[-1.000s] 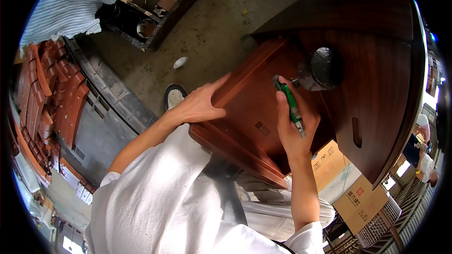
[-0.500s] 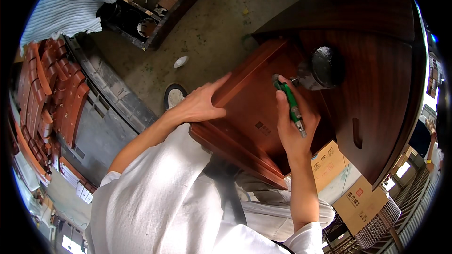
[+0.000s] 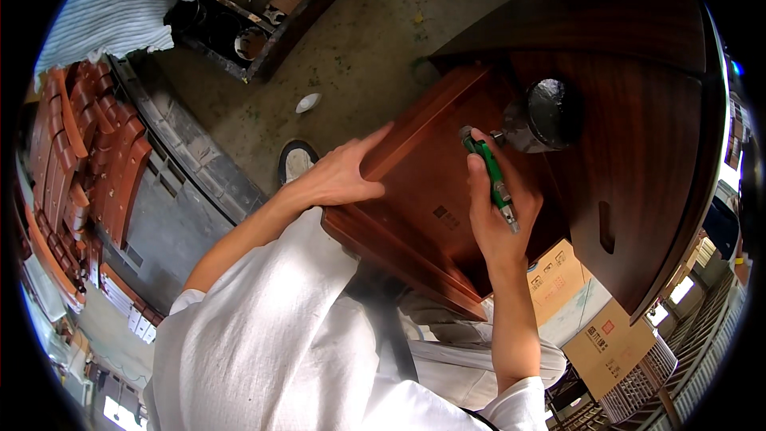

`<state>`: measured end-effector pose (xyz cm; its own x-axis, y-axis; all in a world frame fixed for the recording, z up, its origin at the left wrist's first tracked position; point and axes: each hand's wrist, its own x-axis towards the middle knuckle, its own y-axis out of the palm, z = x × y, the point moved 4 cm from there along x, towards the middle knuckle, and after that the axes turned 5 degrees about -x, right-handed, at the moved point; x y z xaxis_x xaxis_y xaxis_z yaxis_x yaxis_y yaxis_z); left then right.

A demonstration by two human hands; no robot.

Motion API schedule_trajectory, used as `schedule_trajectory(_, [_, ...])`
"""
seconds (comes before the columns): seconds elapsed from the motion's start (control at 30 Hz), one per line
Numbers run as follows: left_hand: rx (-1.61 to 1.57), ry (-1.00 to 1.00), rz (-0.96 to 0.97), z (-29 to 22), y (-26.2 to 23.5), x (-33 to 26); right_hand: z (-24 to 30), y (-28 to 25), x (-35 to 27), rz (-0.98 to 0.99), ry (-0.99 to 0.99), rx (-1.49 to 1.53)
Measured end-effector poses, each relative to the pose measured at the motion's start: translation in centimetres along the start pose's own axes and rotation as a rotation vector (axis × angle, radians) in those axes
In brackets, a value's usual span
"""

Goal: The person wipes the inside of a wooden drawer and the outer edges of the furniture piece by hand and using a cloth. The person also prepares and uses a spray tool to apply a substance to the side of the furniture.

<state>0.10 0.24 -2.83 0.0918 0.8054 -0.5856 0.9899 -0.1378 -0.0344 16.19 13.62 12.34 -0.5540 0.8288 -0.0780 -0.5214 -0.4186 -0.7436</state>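
I wear a white shirt with short sleeves. The cloth is loose and has soft folds. My left hand and right hand are bare, with no gloves or rings.

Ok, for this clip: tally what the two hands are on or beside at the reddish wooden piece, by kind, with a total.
Hands: 2 (left hand, right hand)
Green-handled tool: 1, in the right hand's grip
Reddish-brown wooden panel: 1, left hand flat on its edge
Dark round can: 1, just beyond the tool's tip
Cardboard boxes: 2, below the panel
Total: 7
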Motion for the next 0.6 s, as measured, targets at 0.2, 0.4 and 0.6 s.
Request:
schedule_trajectory(0.2, [-0.023,0.046,-0.029,0.47,0.18,0.1,-0.04,-0.2,-0.07,-0.011,-0.014,-0.009])
schedule_trajectory(0.4, [-0.028,0.047,-0.024,0.43,0.17,0.09,-0.14,-0.33,-0.1,-0.006,0.003,-0.01])
schedule_trajectory(0.6, [-0.013,0.016,0.0,-0.05,0.07,0.01,-0.32,-0.37,-0.24,0.002,0.024,0.008])
